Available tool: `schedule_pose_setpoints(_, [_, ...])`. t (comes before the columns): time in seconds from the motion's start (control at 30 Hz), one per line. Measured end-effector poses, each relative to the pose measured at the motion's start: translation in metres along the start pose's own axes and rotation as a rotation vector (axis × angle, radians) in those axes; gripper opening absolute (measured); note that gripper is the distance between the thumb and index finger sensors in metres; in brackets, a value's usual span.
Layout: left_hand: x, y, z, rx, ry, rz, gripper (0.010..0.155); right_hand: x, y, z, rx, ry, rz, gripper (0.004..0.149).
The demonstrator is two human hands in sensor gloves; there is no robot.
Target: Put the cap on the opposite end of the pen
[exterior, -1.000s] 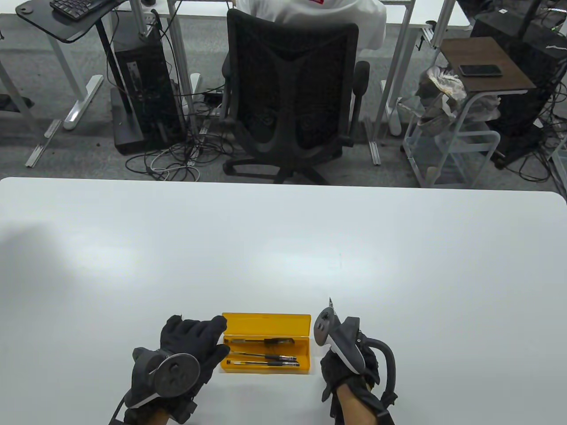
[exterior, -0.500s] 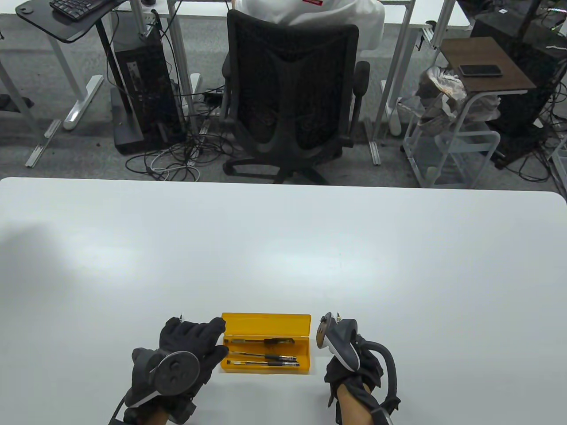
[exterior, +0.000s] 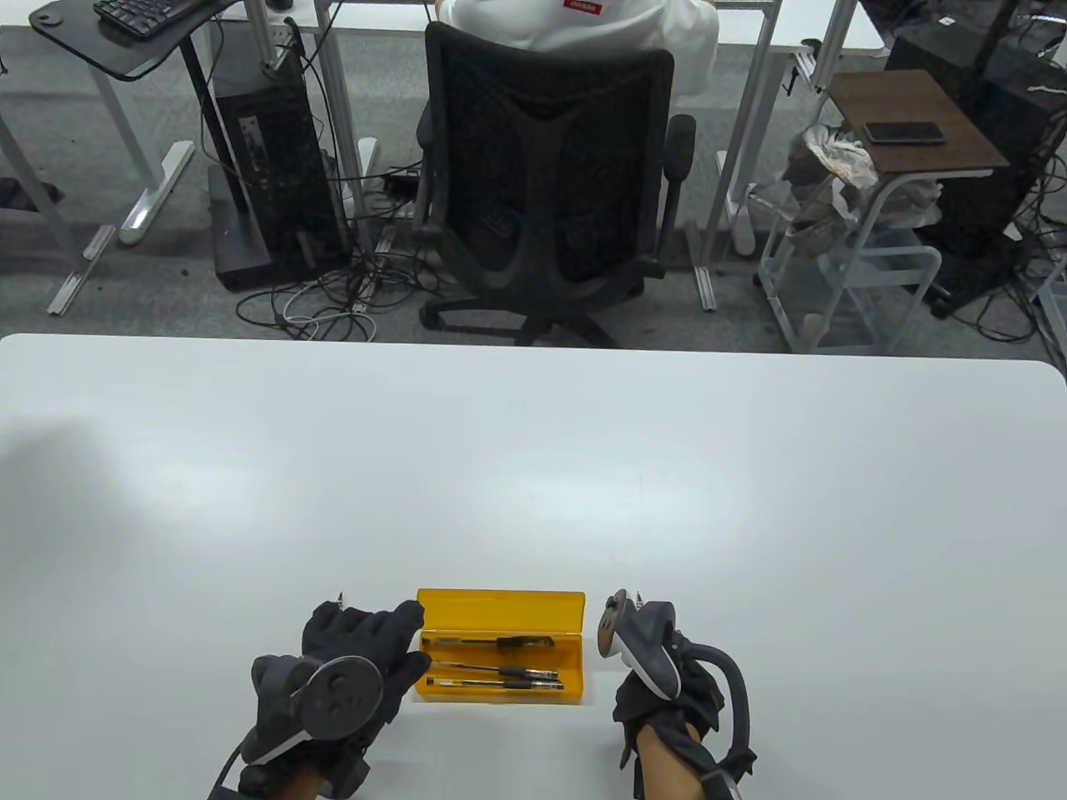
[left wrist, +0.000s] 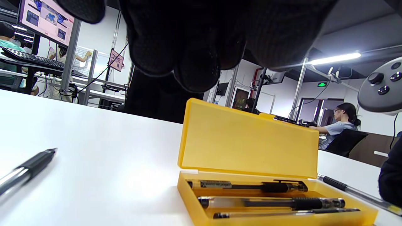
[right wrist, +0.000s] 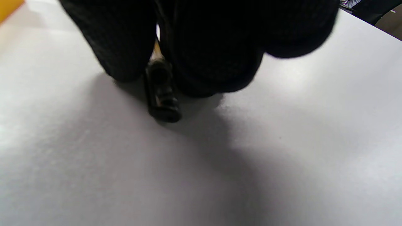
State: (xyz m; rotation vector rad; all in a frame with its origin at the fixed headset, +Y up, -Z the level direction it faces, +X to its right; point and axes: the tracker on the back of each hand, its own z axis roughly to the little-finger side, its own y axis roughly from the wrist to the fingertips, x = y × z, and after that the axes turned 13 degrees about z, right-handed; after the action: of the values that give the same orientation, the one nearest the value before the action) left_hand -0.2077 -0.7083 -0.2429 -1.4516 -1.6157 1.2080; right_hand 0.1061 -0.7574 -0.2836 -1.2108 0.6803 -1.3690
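Two hands low at the near edge of the table [exterior: 533, 467], little motion on the left, more on the right

- Far left: a spare pen [left wrist: 28, 171] lies on the table beside the left hand [exterior: 350, 667], untouched. Only its tip pokes out past the glove in the table view
- Left hand: flat, palm down, fingers straight and close together, fingertips against the left end of the case [exterior: 500, 602]. Barely shifted over the last second; reads as steadying the case
- Case: yellow, open, lid standing up at the far side, three pens [left wrist: 251, 194] lying lengthwise inside. Not moved
- Right of the case: the right hand [exterior: 667, 692] has dropped. A second ago it held the pen [left wrist: 342, 187] raised, the tip well above the tracker; now the tip only just clears it and the hand sits lower, near the table
- Right fingers [right wrist: 213, 56] curled, pinching the pen. Wrist view shows a black cap [right wrist: 161, 97] at the pen's near end, down at the tabletop
- Nib end points away from the person and looks bare

Judgement: the cap appears to sit on the back end already, so the capping step looks done or nearly so, and the drop suggests the pen is being lowered to rest. Whether the cap is fully seated I cannot tell; the fingers hide the joint
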Motion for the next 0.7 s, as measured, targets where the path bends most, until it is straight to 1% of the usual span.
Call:
schedule_pose_setpoints(0.17, [-0.005, 0.003, -0.001, 0.024, 0.015, 0.028, 0.062, 0.001, 0.001, -0.001, 0.002, 0.014, -0.008, 0.064])
schedule_pose_setpoints(0.23, [-0.009, 0.007, -0.004, 0.038, 0.047, 0.054, 0.062, 0.001, 0.000, -0.001, 0.008, 0.005, -0.003, 0.067])
schedule_pose_setpoints(0.37, [-0.022, 0.020, -0.014, 0.051, 0.172, 0.121, 0.062, -0.002, 0.000, 0.000, 0.010, 0.015, 0.014, 0.069])
schedule_pose_setpoints(0.43, [-0.029, 0.026, -0.017, 0.065, 0.223, 0.156, 0.063, -0.008, -0.002, 0.000, 0.010, 0.004, 0.056, 0.070])
schedule_pose_setpoints(0.53, [-0.041, 0.033, -0.022, 0.079, 0.298, 0.211, 0.065, -0.025, -0.010, -0.002, -0.020, 0.042, 0.212, 0.068])
schedule_pose_setpoints(0.57, [-0.044, 0.035, -0.022, 0.090, 0.335, 0.227, 0.066, -0.031, -0.014, -0.005, -0.048, 0.069, 0.265, 0.067])
schedule_pose_setpoints(0.6, [-0.046, 0.035, -0.022, 0.097, 0.352, 0.235, 0.067, -0.034, -0.016, -0.007, -0.070, 0.093, 0.288, 0.066])
schedule_pose_setpoints(0.67, [-0.051, 0.037, -0.021, 0.111, 0.379, 0.269, 0.069, -0.040, -0.024, -0.019, -0.175, 0.187, 0.321, 0.061])
schedule_pose_setpoints(0.7, [-0.053, 0.037, -0.021, 0.114, 0.375, 0.281, 0.070, -0.040, -0.027, -0.025, -0.206, 0.225, 0.329, 0.059])
